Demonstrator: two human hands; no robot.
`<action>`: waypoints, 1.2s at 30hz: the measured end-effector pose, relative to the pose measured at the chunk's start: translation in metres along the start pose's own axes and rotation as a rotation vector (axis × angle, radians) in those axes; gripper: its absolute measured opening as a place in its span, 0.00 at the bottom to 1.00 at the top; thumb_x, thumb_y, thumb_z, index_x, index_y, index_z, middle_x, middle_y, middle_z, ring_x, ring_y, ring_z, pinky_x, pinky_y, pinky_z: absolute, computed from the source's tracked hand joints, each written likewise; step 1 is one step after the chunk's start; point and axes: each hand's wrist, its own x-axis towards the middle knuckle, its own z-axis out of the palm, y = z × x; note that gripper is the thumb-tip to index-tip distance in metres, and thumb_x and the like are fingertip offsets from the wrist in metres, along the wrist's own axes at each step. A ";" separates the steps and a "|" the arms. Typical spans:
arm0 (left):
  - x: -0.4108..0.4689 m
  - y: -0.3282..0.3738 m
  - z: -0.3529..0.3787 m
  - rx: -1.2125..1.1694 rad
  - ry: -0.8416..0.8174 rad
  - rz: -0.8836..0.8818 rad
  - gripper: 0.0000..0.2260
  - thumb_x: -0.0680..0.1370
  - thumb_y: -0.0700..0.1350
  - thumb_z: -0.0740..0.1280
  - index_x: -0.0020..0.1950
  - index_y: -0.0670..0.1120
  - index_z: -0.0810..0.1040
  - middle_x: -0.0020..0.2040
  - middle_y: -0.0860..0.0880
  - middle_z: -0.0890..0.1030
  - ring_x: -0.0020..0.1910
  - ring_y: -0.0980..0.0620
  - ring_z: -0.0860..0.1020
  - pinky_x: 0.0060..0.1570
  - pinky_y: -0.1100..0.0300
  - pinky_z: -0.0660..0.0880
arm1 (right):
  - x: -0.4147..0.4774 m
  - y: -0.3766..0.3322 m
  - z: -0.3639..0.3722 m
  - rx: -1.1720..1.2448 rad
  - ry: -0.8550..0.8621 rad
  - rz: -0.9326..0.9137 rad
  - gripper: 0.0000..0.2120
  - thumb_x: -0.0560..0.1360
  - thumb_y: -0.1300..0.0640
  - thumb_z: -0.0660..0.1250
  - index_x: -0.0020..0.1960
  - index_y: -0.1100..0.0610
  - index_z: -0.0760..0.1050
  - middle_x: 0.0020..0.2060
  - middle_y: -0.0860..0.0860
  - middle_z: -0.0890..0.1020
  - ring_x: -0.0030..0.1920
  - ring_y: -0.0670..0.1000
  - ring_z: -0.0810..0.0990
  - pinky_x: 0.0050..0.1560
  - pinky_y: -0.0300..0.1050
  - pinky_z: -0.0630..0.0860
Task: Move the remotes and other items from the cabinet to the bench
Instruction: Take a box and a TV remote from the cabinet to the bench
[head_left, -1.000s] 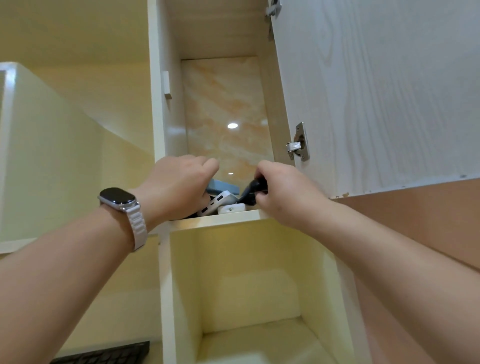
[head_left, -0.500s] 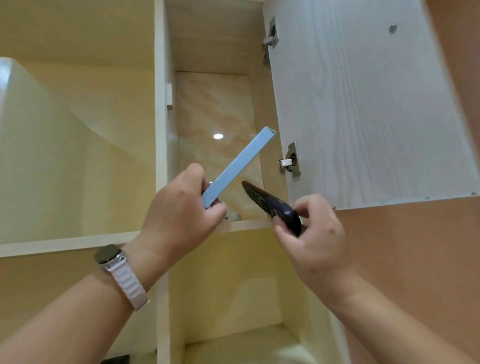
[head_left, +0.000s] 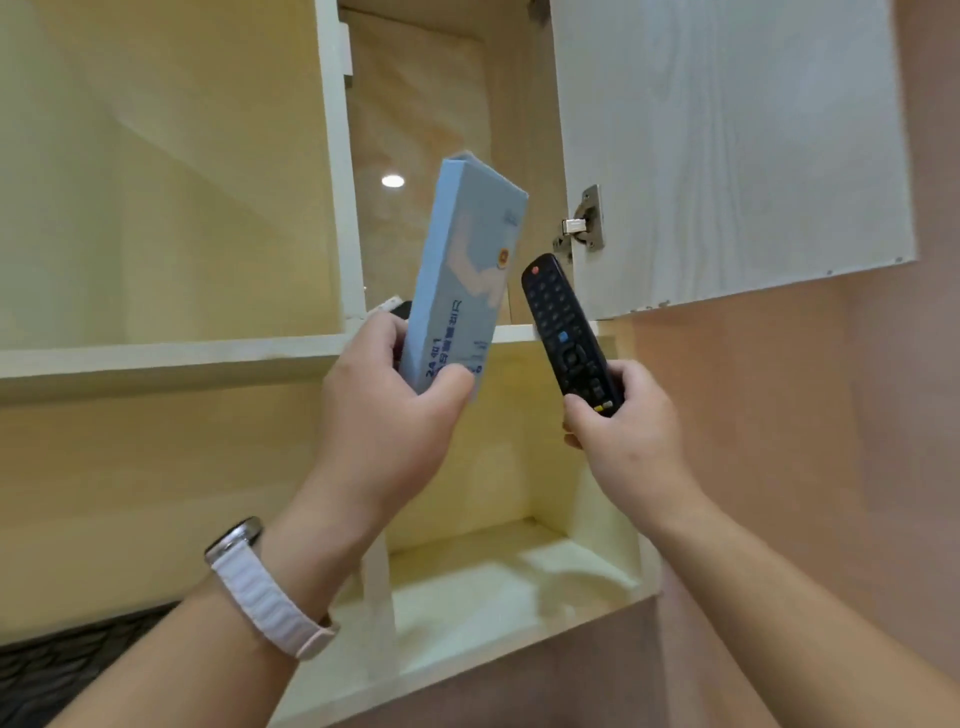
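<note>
Your left hand (head_left: 384, 415) clasped around the lower end of a pale blue box (head_left: 465, 270), upright and tilted, your right hand (head_left: 623, 431) gripping a black remote (head_left: 563, 327) by its base just beside it, both in front of the open cabinet (head_left: 332, 171) shelf.

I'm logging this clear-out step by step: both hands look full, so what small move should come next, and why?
Probably lower both hands toward the bench. The left hand grips the blue box, the right hand the black remote, and both are out of the cabinet. Neither can take the items on the shelf.
</note>
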 end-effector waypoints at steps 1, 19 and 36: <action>-0.006 -0.001 -0.003 -0.053 -0.018 -0.032 0.06 0.68 0.48 0.67 0.43 0.51 0.73 0.38 0.55 0.79 0.35 0.58 0.76 0.29 0.67 0.71 | -0.010 -0.003 0.000 0.035 0.012 0.018 0.09 0.74 0.58 0.69 0.50 0.48 0.72 0.40 0.53 0.82 0.41 0.55 0.83 0.43 0.59 0.81; -0.146 0.004 0.043 -0.575 -0.562 -0.387 0.11 0.67 0.47 0.65 0.48 0.55 0.77 0.44 0.57 0.84 0.44 0.55 0.83 0.46 0.47 0.81 | -0.173 -0.037 -0.098 -0.055 0.271 0.169 0.10 0.76 0.63 0.67 0.52 0.49 0.75 0.42 0.50 0.80 0.37 0.49 0.83 0.37 0.48 0.81; -0.347 0.207 0.065 -1.031 -1.103 -0.695 0.12 0.76 0.33 0.63 0.53 0.48 0.78 0.46 0.54 0.85 0.43 0.55 0.84 0.36 0.60 0.79 | -0.387 -0.143 -0.307 -0.190 0.665 0.474 0.07 0.75 0.62 0.69 0.51 0.54 0.77 0.46 0.60 0.84 0.37 0.52 0.83 0.36 0.43 0.78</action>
